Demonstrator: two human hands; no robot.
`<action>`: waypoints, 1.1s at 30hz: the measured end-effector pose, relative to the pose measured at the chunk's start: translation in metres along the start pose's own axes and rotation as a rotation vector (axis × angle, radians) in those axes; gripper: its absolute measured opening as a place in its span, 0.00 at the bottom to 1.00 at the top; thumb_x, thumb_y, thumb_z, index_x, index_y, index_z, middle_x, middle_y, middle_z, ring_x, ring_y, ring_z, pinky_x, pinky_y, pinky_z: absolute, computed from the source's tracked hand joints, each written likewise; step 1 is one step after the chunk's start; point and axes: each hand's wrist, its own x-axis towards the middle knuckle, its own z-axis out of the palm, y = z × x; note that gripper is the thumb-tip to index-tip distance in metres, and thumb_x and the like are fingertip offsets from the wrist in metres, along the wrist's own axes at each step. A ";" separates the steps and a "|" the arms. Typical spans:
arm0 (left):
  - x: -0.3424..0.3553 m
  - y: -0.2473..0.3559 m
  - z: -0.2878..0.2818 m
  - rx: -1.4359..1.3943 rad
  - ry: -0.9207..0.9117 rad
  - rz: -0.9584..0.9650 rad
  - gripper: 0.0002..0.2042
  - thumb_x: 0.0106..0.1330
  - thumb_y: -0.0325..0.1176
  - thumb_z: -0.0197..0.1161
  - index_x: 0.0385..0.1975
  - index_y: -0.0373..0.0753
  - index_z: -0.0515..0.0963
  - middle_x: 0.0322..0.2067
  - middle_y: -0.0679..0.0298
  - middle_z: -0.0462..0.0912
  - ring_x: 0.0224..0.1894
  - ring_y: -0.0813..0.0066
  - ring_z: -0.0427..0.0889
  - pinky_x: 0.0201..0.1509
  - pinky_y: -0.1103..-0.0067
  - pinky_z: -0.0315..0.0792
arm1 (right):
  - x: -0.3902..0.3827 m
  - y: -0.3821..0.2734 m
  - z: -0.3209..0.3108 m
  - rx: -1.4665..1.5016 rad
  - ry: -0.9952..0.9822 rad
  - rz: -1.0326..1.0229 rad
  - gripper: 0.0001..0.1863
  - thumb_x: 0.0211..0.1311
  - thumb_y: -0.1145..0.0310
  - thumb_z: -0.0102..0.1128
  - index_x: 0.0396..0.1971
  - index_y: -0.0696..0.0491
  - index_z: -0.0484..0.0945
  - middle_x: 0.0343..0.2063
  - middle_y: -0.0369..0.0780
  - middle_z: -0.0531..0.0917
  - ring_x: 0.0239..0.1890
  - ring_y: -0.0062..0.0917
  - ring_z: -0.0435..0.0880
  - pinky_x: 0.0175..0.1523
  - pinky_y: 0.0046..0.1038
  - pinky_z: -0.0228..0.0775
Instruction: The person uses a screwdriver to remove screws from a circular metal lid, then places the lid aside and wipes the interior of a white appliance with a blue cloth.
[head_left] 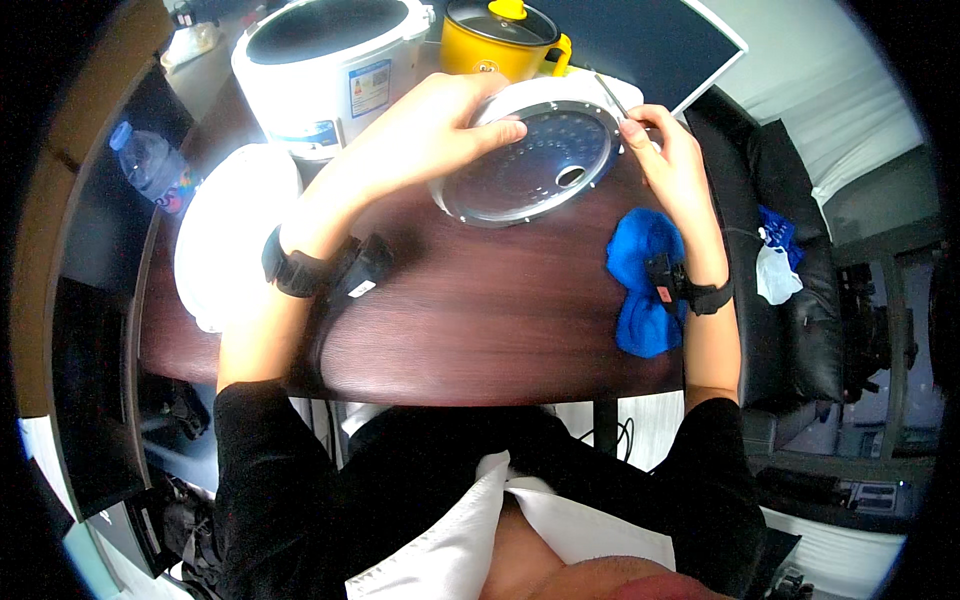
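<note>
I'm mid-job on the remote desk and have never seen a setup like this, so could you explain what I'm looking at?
There is no machine here: these are a person's two bare hands, with black bands at the wrists. The single picture comes from a wide fisheye camera worn on the head, looking down, so edges bend; its left is the person's left.

The left hand grips a round lid with a metallic inner plate, thumb on its face. The right hand, by the lid's right side, holds a thin tool; its exact type is unclear.

On the brown table stand a white pot and a yellow pot. A white rounded piece lies at left, a blue cloth by the right wrist.
</note>
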 end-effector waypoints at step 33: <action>-0.008 0.032 -0.006 0.254 0.154 0.011 0.15 0.65 0.41 0.60 0.35 0.32 0.74 0.19 0.47 0.75 0.23 0.52 0.77 0.28 0.67 0.67 | -0.044 -0.050 -0.008 -0.160 -0.283 0.036 0.19 0.69 0.59 0.51 0.23 0.58 0.77 0.16 0.51 0.75 0.23 0.49 0.77 0.28 0.41 0.68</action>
